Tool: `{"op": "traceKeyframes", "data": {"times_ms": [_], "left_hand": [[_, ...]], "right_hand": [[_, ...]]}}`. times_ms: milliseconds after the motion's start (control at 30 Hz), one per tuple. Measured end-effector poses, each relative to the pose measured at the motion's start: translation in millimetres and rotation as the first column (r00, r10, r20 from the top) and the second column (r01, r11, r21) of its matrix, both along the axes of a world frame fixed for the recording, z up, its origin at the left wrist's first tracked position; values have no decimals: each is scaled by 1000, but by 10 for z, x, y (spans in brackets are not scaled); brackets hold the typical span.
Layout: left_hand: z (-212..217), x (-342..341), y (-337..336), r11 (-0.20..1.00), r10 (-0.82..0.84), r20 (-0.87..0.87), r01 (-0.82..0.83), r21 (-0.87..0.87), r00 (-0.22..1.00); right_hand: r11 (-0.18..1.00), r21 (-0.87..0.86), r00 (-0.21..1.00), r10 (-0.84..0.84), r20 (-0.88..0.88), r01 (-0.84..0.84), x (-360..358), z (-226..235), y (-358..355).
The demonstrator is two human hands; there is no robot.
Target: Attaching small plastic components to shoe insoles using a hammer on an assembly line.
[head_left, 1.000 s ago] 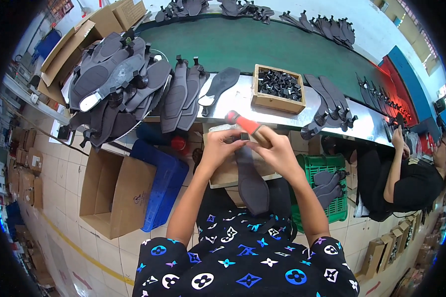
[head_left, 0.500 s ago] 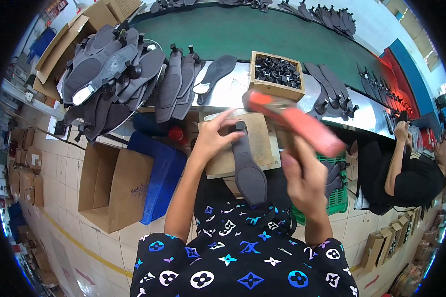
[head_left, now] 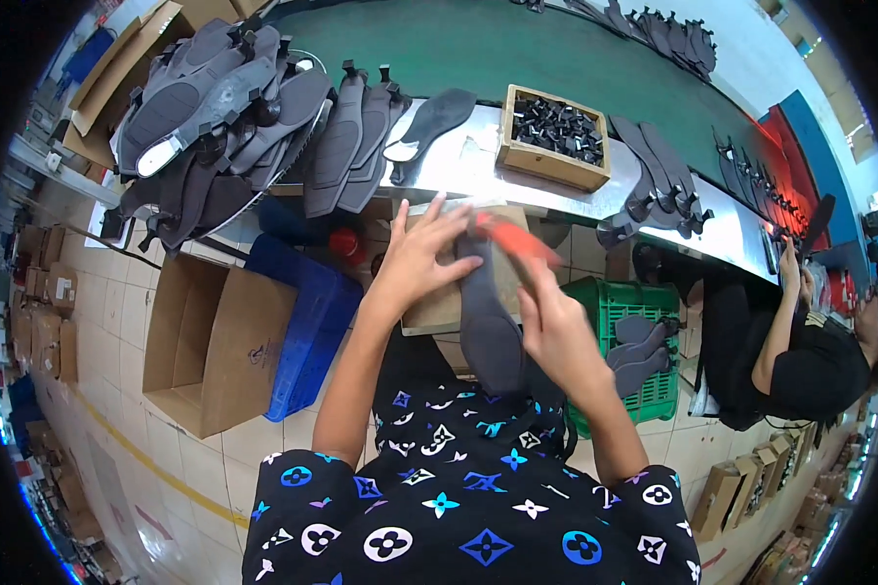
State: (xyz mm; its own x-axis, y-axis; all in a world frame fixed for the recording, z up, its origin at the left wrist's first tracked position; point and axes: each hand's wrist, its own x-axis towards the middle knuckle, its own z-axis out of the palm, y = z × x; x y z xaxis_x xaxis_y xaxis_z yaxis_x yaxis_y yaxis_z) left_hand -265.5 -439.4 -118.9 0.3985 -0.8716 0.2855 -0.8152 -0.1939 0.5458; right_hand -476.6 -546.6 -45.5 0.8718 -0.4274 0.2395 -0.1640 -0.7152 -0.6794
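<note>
A dark grey shoe sole (head_left: pixel 491 336) lies lengthwise over a wooden board (head_left: pixel 429 314) in front of me, its wide toe end toward my body. My left hand (head_left: pixel 415 265) is at the far, narrow end, fingers stretched and spread, the thumb touching the sole's edge. My right hand (head_left: pixel 564 336) grips a hammer (head_left: pixel 519 242) with a red, motion-blurred body. Its head is down at the sole's far end, beside my left fingertips. Hand and hammer hide that end, so the heel piece there cannot be made out.
Behind the board, a wooden box (head_left: pixel 556 171) of small black heel pieces stands on the metal bench edge (head_left: pixel 458 166). Soles are piled (head_left: pixel 215 107) at left. A cardboard box (head_left: pixel 219 351), blue bin (head_left: pixel 312 331) and green crate (head_left: pixel 654 302) flank me. A co-worker (head_left: pixel 800 341) sits at right.
The hammer has swung down and left from its raised position to the sole's far end. My left fingers have straightened and shifted slightly away from that end.
</note>
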Motion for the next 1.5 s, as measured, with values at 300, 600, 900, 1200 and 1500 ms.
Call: {"op": "traceKeyframes", "data": {"times_ms": [300, 600, 900, 1200, 1500], "left_hand": [[545, -505, 337, 971, -229, -526, 157, -179, 819], [1150, -927, 704, 961, -181, -984, 212, -176, 3], [1163, -852, 706, 779, -430, -903, 515, -358, 22], [1037, -962, 598, 959, -216, -966, 218, -183, 142], [1077, -998, 263, 963, -233, -852, 232, -136, 469]], "right_hand": [[986, -163, 978, -3, 209, 38, 40, -31, -279], [838, 266, 879, 462, 118, -476, 53, 224, -240], [508, 430, 664, 615, 426, -746, 46, 463, -133], [681, 485, 830, 377, 412, -549, -75, 290, -161], [752, 559, 923, 173, 344, -349, -313, 236, -171]]}}
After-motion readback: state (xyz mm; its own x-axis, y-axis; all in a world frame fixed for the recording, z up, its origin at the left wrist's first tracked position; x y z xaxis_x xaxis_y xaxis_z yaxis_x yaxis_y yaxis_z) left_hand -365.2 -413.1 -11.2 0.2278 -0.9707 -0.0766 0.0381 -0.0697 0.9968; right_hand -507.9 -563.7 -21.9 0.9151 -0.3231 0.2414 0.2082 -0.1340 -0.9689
